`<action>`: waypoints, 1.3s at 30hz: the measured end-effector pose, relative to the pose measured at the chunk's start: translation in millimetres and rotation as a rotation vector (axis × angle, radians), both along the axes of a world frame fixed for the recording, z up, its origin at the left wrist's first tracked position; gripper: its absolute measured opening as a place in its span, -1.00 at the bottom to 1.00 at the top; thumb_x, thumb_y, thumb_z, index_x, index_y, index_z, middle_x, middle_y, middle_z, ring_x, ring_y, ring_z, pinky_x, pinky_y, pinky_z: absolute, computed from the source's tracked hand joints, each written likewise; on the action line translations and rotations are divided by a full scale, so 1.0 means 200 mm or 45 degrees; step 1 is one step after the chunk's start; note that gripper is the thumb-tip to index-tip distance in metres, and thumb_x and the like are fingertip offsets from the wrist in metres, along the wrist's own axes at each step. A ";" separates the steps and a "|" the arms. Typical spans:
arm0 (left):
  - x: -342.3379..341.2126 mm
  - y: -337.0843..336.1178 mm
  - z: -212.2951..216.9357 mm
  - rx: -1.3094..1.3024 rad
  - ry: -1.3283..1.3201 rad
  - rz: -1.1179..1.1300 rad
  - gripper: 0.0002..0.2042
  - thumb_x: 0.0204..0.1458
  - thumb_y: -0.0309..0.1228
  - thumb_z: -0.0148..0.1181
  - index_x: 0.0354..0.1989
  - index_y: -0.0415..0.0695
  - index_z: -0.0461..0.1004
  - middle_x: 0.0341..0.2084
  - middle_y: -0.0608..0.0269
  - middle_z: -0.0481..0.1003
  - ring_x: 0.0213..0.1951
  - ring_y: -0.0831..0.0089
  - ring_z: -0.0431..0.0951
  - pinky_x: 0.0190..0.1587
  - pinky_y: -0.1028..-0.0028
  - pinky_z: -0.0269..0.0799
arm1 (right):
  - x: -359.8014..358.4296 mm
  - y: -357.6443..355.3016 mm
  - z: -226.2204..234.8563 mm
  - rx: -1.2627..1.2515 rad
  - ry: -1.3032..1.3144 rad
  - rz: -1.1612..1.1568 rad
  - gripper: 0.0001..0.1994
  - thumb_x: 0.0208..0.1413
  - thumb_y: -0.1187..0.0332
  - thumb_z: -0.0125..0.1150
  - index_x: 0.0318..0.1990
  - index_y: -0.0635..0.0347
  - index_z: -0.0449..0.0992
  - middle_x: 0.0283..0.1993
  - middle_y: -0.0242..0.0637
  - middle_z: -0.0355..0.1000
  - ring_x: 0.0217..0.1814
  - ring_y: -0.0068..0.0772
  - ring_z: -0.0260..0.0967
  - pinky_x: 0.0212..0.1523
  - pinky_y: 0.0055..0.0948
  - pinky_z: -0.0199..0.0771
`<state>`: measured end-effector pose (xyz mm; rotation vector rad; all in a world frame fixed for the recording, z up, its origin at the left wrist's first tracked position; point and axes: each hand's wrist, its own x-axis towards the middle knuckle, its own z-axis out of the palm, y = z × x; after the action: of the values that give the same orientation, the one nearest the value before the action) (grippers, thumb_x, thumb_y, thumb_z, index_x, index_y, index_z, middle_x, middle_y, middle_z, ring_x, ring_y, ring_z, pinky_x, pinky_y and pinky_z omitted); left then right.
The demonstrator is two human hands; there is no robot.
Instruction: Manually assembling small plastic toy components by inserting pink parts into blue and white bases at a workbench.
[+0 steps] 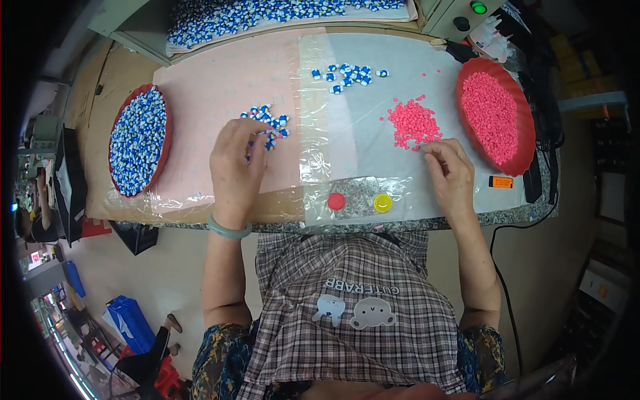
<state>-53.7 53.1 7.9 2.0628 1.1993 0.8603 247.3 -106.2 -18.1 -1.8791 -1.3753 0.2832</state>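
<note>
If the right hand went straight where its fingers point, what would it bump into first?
Probably the loose pile of little pink pieces. The right hand points at the pile's near edge, though I can't tell whether it's already touching.

Three clusters [412,123] [267,111] [366,80], two bowls [525,133] [169,128], two caps [336,201] [383,203]

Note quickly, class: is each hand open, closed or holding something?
Left hand: curled at the blue-and-white pieces; any hold cannot be told.
Right hand: curled beside the pink pieces; any hold cannot be told.
</note>
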 end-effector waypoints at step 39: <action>0.48 -0.33 -0.11 -0.095 -0.538 -0.565 -0.86 -0.16 -0.49 0.19 -0.46 -0.29 0.61 -0.57 -0.04 0.56 -0.43 0.07 0.61 -0.30 0.21 0.50 | -0.12 -0.04 0.00 0.093 0.708 0.333 -0.90 0.30 0.48 0.12 -0.11 0.29 0.40 -0.30 -0.36 0.38 -0.38 -0.64 0.27 -0.36 -0.64 0.29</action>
<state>42.3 -12.9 -14.9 1.8563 0.5139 0.9486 224.0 -113.5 -18.7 -1.4078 -1.2124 0.8082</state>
